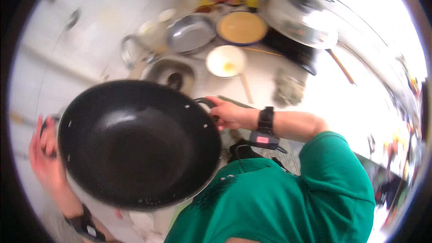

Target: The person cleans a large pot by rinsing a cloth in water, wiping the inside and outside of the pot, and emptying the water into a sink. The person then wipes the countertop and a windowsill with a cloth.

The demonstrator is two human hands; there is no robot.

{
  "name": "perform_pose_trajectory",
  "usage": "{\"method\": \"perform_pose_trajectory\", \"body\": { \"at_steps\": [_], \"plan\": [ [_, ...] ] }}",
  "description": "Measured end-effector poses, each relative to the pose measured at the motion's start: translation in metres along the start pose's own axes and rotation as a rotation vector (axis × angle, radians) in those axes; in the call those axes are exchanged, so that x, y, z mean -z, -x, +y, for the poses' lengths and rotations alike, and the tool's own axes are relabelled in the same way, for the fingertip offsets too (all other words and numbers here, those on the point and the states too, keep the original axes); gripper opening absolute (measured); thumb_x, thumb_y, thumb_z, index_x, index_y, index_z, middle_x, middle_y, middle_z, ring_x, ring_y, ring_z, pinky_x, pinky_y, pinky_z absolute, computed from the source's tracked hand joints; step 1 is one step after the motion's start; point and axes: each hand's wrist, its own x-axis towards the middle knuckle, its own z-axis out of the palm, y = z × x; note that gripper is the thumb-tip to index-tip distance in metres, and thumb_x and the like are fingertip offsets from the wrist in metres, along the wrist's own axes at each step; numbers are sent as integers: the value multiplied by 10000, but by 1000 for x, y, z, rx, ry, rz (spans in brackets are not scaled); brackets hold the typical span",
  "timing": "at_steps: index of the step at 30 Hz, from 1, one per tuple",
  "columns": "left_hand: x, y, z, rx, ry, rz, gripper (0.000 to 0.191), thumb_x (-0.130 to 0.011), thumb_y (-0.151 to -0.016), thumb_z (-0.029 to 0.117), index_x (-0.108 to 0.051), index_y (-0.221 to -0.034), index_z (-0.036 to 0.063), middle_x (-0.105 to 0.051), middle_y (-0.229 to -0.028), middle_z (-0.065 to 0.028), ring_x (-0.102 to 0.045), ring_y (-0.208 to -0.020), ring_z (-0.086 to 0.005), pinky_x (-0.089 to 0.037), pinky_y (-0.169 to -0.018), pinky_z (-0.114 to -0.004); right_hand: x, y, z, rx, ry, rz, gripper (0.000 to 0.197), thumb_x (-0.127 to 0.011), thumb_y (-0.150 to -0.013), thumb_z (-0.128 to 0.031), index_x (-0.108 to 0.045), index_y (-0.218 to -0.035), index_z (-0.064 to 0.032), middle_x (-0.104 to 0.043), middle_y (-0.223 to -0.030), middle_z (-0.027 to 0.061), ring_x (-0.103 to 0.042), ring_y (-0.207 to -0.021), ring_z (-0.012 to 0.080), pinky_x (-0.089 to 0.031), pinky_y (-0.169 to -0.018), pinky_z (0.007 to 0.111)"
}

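A large black wok with two loop handles hangs in the air before me, its dark inside facing up. My right hand grips the handle on its right side. At the far left my left hand holds the opposite handle, its fingers through and around the loop. Light glints off the wok's inner wall, and a few pale specks lie near its lower rim. Behind it, a steel sink with a dark drain is partly hidden by the wok. A curved metal tap stands over the sink.
A white bowl with yellow residue stands beside the sink. Behind it are a steel basin and a tan round dish. A lidded steel pot sits on a black cooker. A crumpled cloth lies on the white counter.
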Motion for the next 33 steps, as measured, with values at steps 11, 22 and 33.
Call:
{"method": "perform_pose_trajectory", "body": {
  "at_steps": [11, 22, 33],
  "plan": [
    [-61, 39, -82, 225, 198, -261, 450, -429, -867, 112, -328, -1261, -81, -479, -1035, -161, -288, -603, -95, -315, -570, -202, 79, 177, 56, 306, -56, 357, 555, -455, -781, -26, -315, -1292, -190, -512, -800, 52, -466, -501, 113, -420, -419, 234],
    [-253, 111, -249, 765, 349, -493, 401, -492, -837, 99, -335, -1113, -147, -457, -805, -102, -333, -571, -98, -309, -505, -183, 219, 409, 173, 394, -217, 732, 645, -519, -755, -86, -256, -1344, -119, -525, -733, 69, -454, -430, 86, -424, -376, 195],
    [-430, 175, -400, 879, 93, -602, 191, -492, -806, 38, -447, -972, -46, -530, -910, -141, -407, -622, -124, -377, -556, -248, 316, 596, 210, 753, -156, 1158, 393, -451, -750, -69, -456, -1138, -1, -488, -606, 11, -414, -405, 46, -339, -335, 171]
  ]
}}
